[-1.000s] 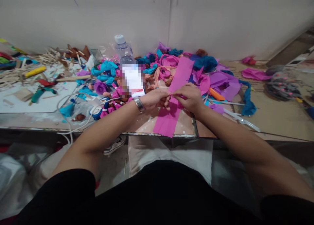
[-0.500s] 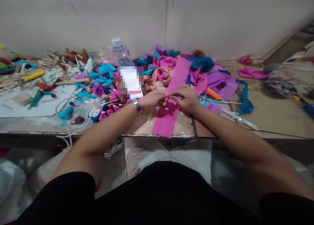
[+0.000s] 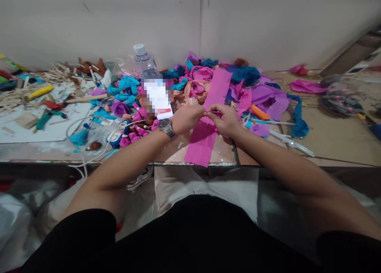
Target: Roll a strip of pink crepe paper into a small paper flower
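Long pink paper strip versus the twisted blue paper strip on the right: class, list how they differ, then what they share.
The long pink paper strip lies straight and flat; the twisted blue paper strip bends and crumples. Pink is pinched mid-length by the left hand and right hand; blue lies untouched. Pink looks wider. Both are paper on the table.

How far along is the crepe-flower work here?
Done: rolled flowers piled beside the bottle. In hand: left hand and right hand pinch the pink strip mid-length. Left: most of that strip lies flat, and loose purple crepe sits unshaped behind.
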`<state>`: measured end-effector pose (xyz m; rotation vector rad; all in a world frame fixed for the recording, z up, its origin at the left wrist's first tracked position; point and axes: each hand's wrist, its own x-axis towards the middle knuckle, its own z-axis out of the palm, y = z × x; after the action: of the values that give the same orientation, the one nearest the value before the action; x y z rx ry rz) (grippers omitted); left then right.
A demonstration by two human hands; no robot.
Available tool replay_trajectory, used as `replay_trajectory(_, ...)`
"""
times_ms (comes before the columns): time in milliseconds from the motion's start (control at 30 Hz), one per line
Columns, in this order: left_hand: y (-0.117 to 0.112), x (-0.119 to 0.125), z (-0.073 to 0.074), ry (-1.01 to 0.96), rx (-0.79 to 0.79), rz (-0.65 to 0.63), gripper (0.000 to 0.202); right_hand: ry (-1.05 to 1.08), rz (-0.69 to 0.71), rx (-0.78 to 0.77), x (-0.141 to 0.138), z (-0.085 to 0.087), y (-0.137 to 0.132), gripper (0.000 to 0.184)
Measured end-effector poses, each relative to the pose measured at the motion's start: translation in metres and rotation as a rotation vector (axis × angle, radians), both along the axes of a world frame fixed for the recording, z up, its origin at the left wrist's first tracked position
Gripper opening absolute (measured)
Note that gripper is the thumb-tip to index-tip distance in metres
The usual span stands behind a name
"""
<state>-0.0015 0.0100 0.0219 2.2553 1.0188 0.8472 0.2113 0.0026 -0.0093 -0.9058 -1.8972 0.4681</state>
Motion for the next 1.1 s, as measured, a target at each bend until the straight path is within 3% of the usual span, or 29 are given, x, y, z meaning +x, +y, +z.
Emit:
replay_trajectory(100,0.0,0.002,-0.003,-0.167,-0.204,-0.108,0.037,-0.085,-0.012,0.129,0.004,0.002,0.0,0.027)
replay_trajectory(200,0.001,0.003,-0.006,-0.395,-0.714,-0.189,0.051,-0.176,-0.016,0.24,0.008,0.004,0.001,0.026)
replay_trajectory(267,0.0,0.004,-0.005,-0.491,-0.966,-0.206,0.045,-0.216,0.001,0.288,0.01,0.005,0.001,0.025)
replay_trajectory(367,-0.003,0.002,0.0,-0.546,-1.087,-0.215,0.033,-0.25,0.03,0.334,0.011,0.007,0.001,0.024)
replay_trajectory(467,-0.003,0.001,0.001,-0.544,-1.093,-0.212,0.028,-0.269,0.027,0.337,0.012,0.008,0.002,0.024)
replay_trajectory(567,0.0,0.001,-0.002,-0.453,-0.965,-0.224,0.033,-0.263,0.02,0.304,0.012,0.005,0.005,0.022)
replay_trajectory(633,0.003,0.0,-0.004,-0.325,-0.747,-0.226,0.037,-0.243,0.007,0.262,0.012,0.002,0.006,0.024)
replay_trajectory(767,0.003,-0.002,-0.004,-0.033,-0.098,-0.123,0.034,-0.154,-0.029,0.164,0.008,-0.002,0.007,0.028)
replay_trajectory(833,0.002,-0.003,-0.002,0.064,0.082,-0.063,0.026,-0.112,-0.033,0.115,0.006,-0.002,0.005,0.028)
replay_trajectory(967,-0.001,-0.002,0.0,0.081,0.076,-0.029,0.022,-0.085,-0.043,0.091,0.003,-0.001,0.002,0.027)
replay_trajectory(1033,-0.001,0.0,-0.002,-0.039,-0.066,-0.073,0.034,-0.118,-0.043,0.146,0.004,0.0,0.002,0.026)
replay_trajectory(1100,-0.001,0.003,-0.005,-0.232,-0.339,-0.155,0.048,-0.17,-0.032,0.215,0.007,0.002,0.002,0.025)
